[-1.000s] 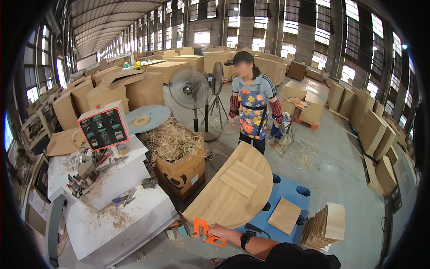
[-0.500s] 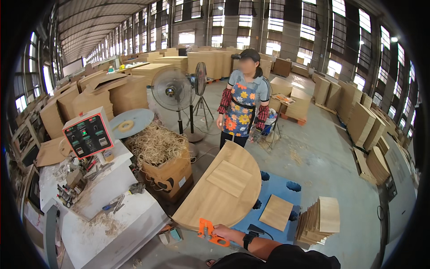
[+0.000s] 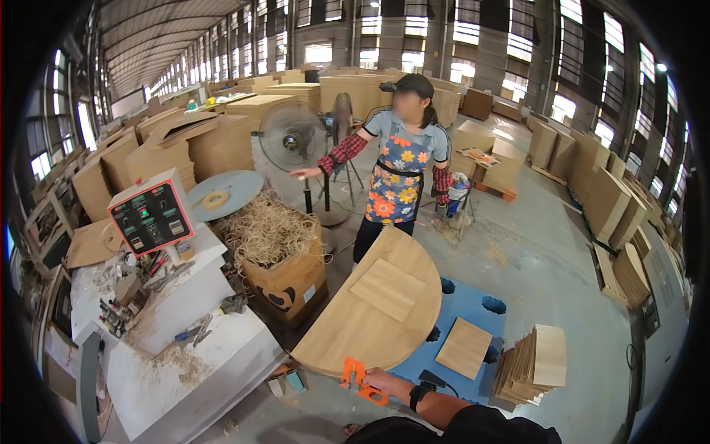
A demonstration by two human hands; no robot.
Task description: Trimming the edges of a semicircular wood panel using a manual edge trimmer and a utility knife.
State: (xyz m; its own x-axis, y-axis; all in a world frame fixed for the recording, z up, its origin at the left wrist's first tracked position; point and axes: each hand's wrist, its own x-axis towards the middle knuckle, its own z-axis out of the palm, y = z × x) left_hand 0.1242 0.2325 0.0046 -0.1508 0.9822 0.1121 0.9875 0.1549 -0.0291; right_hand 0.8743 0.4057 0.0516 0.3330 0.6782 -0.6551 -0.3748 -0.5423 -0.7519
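My right hand (image 3: 379, 381) is closed around an orange edge trimmer (image 3: 353, 368), a flat hand tool with a rounded loop. It is at the near edge of a half-round wooden board (image 3: 340, 325) with a wood-grain top. A smaller rectangular panel (image 3: 388, 288) lies flat on that board. A black band circles my right wrist. My left hand is out of view.
A blue pallet (image 3: 414, 370) bears another panel (image 3: 463, 348), beside a stack of thin boards (image 3: 529, 362). To the left stand a white machine (image 3: 214, 385) with a control box (image 3: 151, 214) and a carton of curled strips (image 3: 285, 288). A co-worker (image 3: 399, 163) stands beyond the board.
The co-worker has raised an arm and stretched it out toward the left, over by the fan. The view has shifted slightly. My right hand still grips the trimmer near the board's edge.
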